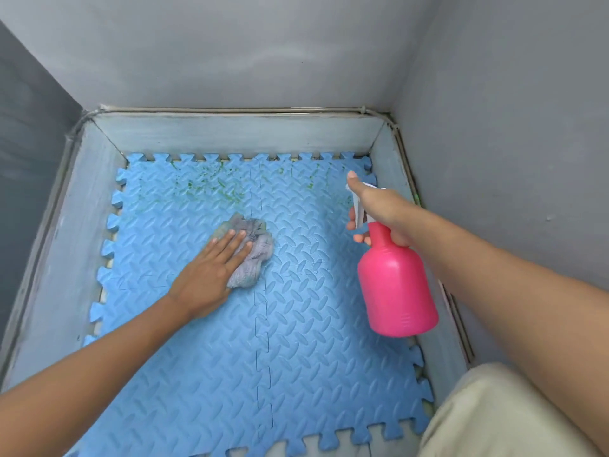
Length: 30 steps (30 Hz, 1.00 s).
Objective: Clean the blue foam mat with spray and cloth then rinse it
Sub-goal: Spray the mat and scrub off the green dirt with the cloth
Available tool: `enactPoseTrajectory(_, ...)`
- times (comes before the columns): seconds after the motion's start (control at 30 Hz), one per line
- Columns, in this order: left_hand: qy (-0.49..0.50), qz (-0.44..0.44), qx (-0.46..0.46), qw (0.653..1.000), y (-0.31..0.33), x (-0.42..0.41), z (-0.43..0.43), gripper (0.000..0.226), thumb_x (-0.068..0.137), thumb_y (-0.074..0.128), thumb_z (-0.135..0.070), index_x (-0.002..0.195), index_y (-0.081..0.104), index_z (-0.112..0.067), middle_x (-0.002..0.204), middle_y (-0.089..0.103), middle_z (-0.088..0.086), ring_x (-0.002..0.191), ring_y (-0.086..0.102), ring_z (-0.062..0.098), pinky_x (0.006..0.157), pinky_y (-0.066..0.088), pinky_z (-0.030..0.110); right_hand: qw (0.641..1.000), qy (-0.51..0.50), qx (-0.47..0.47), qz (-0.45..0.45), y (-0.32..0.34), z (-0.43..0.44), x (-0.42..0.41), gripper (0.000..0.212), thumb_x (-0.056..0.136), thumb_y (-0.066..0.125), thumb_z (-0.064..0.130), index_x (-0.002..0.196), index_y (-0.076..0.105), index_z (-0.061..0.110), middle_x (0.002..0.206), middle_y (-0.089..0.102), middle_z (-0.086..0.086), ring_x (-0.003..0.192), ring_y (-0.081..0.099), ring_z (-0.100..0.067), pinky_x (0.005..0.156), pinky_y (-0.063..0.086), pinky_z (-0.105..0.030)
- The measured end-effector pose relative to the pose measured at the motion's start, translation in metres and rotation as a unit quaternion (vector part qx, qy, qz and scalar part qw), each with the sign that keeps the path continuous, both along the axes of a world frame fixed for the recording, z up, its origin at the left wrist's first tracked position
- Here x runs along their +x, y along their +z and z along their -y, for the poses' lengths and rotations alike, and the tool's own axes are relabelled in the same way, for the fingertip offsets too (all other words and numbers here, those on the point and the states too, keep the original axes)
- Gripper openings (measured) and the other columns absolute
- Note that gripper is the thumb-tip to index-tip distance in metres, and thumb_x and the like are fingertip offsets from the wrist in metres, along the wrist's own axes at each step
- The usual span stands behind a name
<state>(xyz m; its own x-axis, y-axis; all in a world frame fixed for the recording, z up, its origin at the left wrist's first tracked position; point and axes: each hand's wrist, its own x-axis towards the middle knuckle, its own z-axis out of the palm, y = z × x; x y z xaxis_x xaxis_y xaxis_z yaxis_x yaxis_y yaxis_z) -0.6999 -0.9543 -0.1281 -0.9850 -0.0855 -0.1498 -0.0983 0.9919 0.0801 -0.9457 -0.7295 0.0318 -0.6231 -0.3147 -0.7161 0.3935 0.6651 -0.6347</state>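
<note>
The blue foam mat (296, 324) with interlocking edges covers the floor of a corner nook. Green smears (211, 188) mark its far part. A crumpled grey cloth (255, 255) lies near the mat's middle. My left hand (211, 275) presses flat on the cloth's left side with straight fingers. My right hand (379, 209) grips the neck and white trigger of a pink spray bottle (397, 285), held in the air above the mat's right side, nozzle pointing toward the far edge.
Pale blue skirting (237, 133) borders the mat on three sides, with grey walls (263, 51) rising behind it. A cable runs along the top of the skirting. My knee in beige cloth (487, 413) shows at bottom right.
</note>
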Motion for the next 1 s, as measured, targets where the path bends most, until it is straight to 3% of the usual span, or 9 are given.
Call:
enactPoseTrajectory(0.1, 0.077, 0.027, -0.005, 0.997, 0.004, 0.034, 0.028, 0.090, 0.081, 0.064, -0.018, 0.157, 0.015, -0.017, 0.164, 0.008, 0.004, 0.152, -0.006, 0.018, 0.120, -0.008, 0.031, 0.999, 0.029, -0.041, -0.010, 0.008, 0.021, 0.009, 0.060, 0.096, 0.047, 0.073, 0.145, 0.051, 0.039, 0.077, 0.052, -0.005, 0.046, 0.053, -0.020, 0.045, 0.044, -0.025)
enactPoseTrajectory(0.2, 0.168, 0.022, -0.031, 0.985, 0.006, 0.059, 0.054, 0.087, 0.082, 0.063, -0.016, 0.156, 0.018, -0.013, 0.164, 0.013, 0.008, 0.152, 0.007, 0.026, 0.117, -0.014, 0.029, 0.998, 0.006, -0.069, 0.007, 0.016, 0.032, 0.016, 0.063, 0.093, 0.049, 0.074, 0.145, 0.051, 0.038, 0.087, 0.060, -0.008, 0.042, 0.060, -0.017, 0.043, 0.047, -0.024)
enactPoseTrajectory(0.3, 0.229, 0.020, -0.078, 0.970, 0.010, 0.065, 0.083, 0.081, 0.084, 0.062, -0.017, 0.154, 0.023, -0.003, 0.160, 0.021, 0.019, 0.150, 0.013, 0.034, 0.121, 0.003, 0.042, 0.997, 0.070, -0.042, 0.014, 0.017, 0.045, 0.030, 0.065, 0.091, 0.047, 0.079, 0.142, 0.052, 0.039, 0.095, 0.067, -0.011, 0.046, 0.063, -0.021, 0.044, 0.048, -0.025)
enactPoseTrajectory(0.43, 0.297, 0.024, -0.062, 0.953, 0.013, 0.060, 0.100, 0.076, 0.090, 0.052, -0.019, 0.154, 0.015, 0.002, 0.161, 0.013, 0.022, 0.151, 0.007, 0.036, 0.122, 0.007, 0.046, 0.987, 0.156, -0.030, -0.018, 0.014, 0.078, 0.047, 0.063, 0.093, 0.044, 0.077, 0.133, 0.059, 0.031, 0.075, 0.056, -0.006, 0.048, 0.053, -0.021, 0.048, 0.044, -0.026)
enactPoseTrajectory(0.57, 0.316, -0.004, -0.027, 0.948, 0.000, 0.068, 0.095, 0.084, 0.085, 0.053, -0.012, 0.155, 0.008, 0.001, 0.162, 0.006, 0.022, 0.151, 0.000, 0.034, 0.123, 0.001, 0.044, 0.986, 0.165, -0.021, -0.020, 0.010, 0.116, 0.057, 0.068, 0.091, 0.044, 0.081, 0.121, 0.064, 0.023, 0.100, 0.073, -0.009, 0.051, 0.063, -0.024, 0.052, 0.051, -0.027)
enactPoseTrajectory(0.63, 0.311, -0.021, -0.007, 0.950, -0.002, 0.069, 0.096, 0.088, 0.081, 0.055, -0.007, 0.155, 0.008, 0.001, 0.162, 0.005, 0.022, 0.151, -0.002, 0.033, 0.123, 0.001, 0.045, 0.983, 0.183, -0.020, -0.019, 0.002, 0.139, 0.065, 0.062, 0.092, 0.044, 0.078, 0.107, 0.064, 0.021, 0.092, 0.070, -0.010, 0.045, 0.060, -0.021, 0.049, 0.048, -0.025)
enactPoseTrajectory(0.73, 0.318, -0.059, 0.015, 0.946, -0.008, 0.071, 0.094, 0.093, 0.074, 0.059, -0.002, 0.155, 0.013, 0.000, 0.162, 0.009, 0.021, 0.151, 0.001, 0.034, 0.123, 0.003, 0.045, 0.977, 0.205, -0.038, -0.050, -0.009, 0.181, 0.078, 0.062, 0.093, 0.046, 0.077, 0.105, 0.064, 0.019, 0.071, 0.057, -0.011, 0.047, 0.055, -0.023, 0.048, 0.047, -0.028)
enactPoseTrajectory(0.9, 0.302, -0.143, 0.039, 0.942, -0.018, 0.081, 0.092, 0.084, 0.076, 0.059, -0.014, 0.153, 0.026, -0.004, 0.162, 0.020, 0.015, 0.151, 0.011, 0.030, 0.124, 0.008, 0.042, 0.981, 0.189, -0.044, -0.023, -0.014, 0.229, 0.090, 0.072, 0.091, 0.049, 0.077, 0.109, 0.064, 0.009, 0.087, 0.066, -0.008, 0.067, 0.063, -0.019, 0.049, 0.054, -0.026)
enactPoseTrajectory(1.0, 0.295, -0.195, 0.057, 0.933, -0.022, 0.083, 0.092, 0.073, 0.081, 0.044, -0.022, 0.151, 0.034, -0.005, 0.160, 0.027, 0.013, 0.150, 0.017, 0.029, 0.124, 0.011, 0.041, 0.972, 0.229, -0.055, -0.015, -0.016, 0.246, 0.103, 0.066, 0.095, 0.046, 0.075, 0.109, 0.063, 0.013, 0.078, 0.058, -0.009, 0.052, 0.056, -0.021, 0.047, 0.048, -0.025)
